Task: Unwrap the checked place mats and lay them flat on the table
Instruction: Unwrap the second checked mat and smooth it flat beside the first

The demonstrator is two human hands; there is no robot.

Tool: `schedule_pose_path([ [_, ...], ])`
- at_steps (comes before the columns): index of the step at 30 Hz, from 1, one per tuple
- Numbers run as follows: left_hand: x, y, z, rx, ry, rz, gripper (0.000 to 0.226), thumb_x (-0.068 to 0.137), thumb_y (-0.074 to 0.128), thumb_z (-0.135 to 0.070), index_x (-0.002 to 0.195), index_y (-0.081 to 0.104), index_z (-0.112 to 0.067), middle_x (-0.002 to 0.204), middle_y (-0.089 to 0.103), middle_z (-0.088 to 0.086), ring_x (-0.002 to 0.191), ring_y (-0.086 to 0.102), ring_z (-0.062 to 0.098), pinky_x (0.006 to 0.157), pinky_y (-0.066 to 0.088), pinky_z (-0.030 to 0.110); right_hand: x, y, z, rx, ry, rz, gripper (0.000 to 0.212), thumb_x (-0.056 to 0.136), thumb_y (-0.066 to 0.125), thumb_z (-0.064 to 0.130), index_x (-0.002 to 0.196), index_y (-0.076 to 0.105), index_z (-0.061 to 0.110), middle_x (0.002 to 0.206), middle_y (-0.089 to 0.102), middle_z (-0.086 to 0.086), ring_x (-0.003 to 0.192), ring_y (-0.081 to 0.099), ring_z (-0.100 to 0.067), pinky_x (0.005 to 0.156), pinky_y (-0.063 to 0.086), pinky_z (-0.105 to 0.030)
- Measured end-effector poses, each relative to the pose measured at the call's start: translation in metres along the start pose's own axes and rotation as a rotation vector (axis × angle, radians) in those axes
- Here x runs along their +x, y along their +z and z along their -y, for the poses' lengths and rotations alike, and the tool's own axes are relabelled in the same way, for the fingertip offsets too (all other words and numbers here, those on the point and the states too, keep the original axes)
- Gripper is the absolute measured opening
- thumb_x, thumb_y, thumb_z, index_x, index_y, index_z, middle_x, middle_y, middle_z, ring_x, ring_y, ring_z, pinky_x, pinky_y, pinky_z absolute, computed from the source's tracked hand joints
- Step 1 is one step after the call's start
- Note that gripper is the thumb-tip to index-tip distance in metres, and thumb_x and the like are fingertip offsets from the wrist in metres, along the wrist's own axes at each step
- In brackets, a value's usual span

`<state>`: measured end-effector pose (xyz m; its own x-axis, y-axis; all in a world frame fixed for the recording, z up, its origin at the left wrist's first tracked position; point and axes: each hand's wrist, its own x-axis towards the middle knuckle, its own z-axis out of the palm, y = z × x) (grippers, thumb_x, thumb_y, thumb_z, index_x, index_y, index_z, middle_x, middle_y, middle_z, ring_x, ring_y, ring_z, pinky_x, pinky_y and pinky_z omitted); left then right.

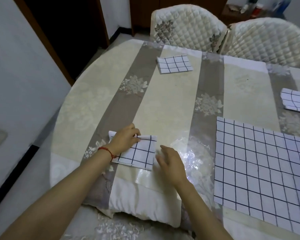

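A folded checked mat is laid at the near edge of the counter, which is covered by a striped floral cloth under clear plastic. Two quilted chairs are seen beyond. A far folded mat is cut off at the right edge. The near mat's top fold is pinched by the left hand; the right hand is held beside it, fingers relaxed and spread.

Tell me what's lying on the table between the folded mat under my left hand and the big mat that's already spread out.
In the head view, crumpled clear plastic wrap lies between the folded mat and the spread mat, with the right hand hovering there.
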<state>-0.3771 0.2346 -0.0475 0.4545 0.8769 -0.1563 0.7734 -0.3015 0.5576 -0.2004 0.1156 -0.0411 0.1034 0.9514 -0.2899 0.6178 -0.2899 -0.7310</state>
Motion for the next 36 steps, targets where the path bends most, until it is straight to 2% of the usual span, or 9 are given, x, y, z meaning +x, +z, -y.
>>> schedule_pose_path([
  [3,-0.015,-0.011,-0.010,-0.196,0.065,-0.048,0.005,0.081,0.066,-0.012,0.084,0.063,-0.009,0.078,0.047,-0.011,0.072,0.050,0.003,0.070,0.040,0.020,-0.002,-0.009,0.011,0.351,0.102,0.007,0.047,0.084,0.063,0.024,0.128,0.047,0.023,0.113,0.055,0.014,0.104,0.054,-0.009,0.086,0.041,-0.018],
  [7,-0.034,-0.024,-0.033,-0.389,-0.015,-0.129,0.007,0.083,0.062,-0.010,0.081,0.060,-0.016,0.070,0.053,-0.008,0.065,0.049,-0.003,0.064,0.037,0.015,-0.005,-0.020,0.015,0.438,0.087,0.017,0.028,0.078,0.060,0.028,0.079,0.061,0.000,0.067,0.052,-0.003,0.065,0.047,-0.015,0.066,0.041,-0.030],
  [11,-0.049,-0.023,-0.057,-0.357,-0.191,-0.399,0.030,0.084,0.062,-0.019,0.113,0.057,-0.012,0.105,0.048,-0.005,0.097,0.046,0.006,0.083,0.038,0.023,-0.010,-0.030,0.023,0.471,0.071,-0.045,0.039,0.078,0.062,0.026,0.073,0.054,-0.012,0.064,0.046,-0.012,0.062,0.043,-0.021,0.059,0.041,-0.036],
  [16,-0.077,-0.008,-0.119,-0.597,-0.291,-0.511,0.017,0.080,0.067,-0.025,0.089,0.065,-0.012,0.090,0.066,0.001,0.082,0.061,0.012,0.069,0.045,0.009,-0.023,-0.047,0.040,0.433,0.039,-0.163,0.042,0.075,0.068,0.026,0.049,0.038,0.011,0.047,0.034,0.007,0.051,0.029,-0.011,0.052,0.027,-0.027],
  [19,-0.087,0.002,-0.148,-0.859,-0.380,-0.411,0.022,0.078,0.068,-0.031,0.091,0.068,-0.013,0.085,0.070,-0.003,0.081,0.065,0.011,0.072,0.051,0.015,-0.035,-0.058,0.050,0.353,-0.060,-0.188,0.051,0.078,0.067,0.021,0.053,0.022,0.019,0.044,0.024,0.007,0.046,0.022,-0.009,0.042,0.019,-0.020],
  [23,-0.094,0.005,-0.163,-0.942,-0.388,-0.359,0.017,0.078,0.067,-0.033,0.071,0.069,-0.018,0.067,0.066,-0.004,0.071,0.062,0.017,0.073,0.053,0.037,-0.045,-0.067,0.050,0.273,-0.138,-0.119,0.039,0.076,0.067,0.022,0.059,0.035,0.008,0.056,0.032,0.005,0.052,0.025,-0.008,0.049,0.023,-0.021],
  [27,-0.101,0.001,-0.158,-0.986,-0.413,-0.373,0.039,0.073,0.066,-0.030,0.046,0.040,-0.018,0.055,0.041,0.009,0.063,0.047,0.021,0.072,0.051,0.049,-0.056,-0.077,0.050,0.275,-0.155,-0.068,0.041,0.069,0.075,0.026,0.064,0.044,-0.001,0.060,0.037,0.000,0.057,0.030,-0.012,0.053,0.025,-0.027],
  [31,-0.105,-0.012,-0.145,-0.957,-0.397,-0.455,0.034,0.083,0.062,-0.014,0.054,0.043,-0.013,0.057,0.035,0.009,0.061,0.036,0.019,0.063,0.034,0.034,-0.068,-0.091,0.049,0.358,-0.112,-0.114,0.028,0.074,0.072,0.021,0.060,0.051,0.010,0.052,0.044,0.005,0.053,0.037,-0.006,0.054,0.030,-0.023],
  [36,-0.116,-0.037,-0.119,-0.680,-0.359,-0.557,0.023,0.078,0.061,-0.026,0.059,0.055,-0.014,0.063,0.047,0.013,0.062,0.043,0.018,0.058,0.031,0.028,-0.077,-0.112,0.048,0.515,-0.104,-0.322,0.015,0.077,0.070,0.010,0.067,0.064,0.019,0.065,0.061,-0.002,0.067,0.054,-0.013,0.065,0.045,-0.029],
])
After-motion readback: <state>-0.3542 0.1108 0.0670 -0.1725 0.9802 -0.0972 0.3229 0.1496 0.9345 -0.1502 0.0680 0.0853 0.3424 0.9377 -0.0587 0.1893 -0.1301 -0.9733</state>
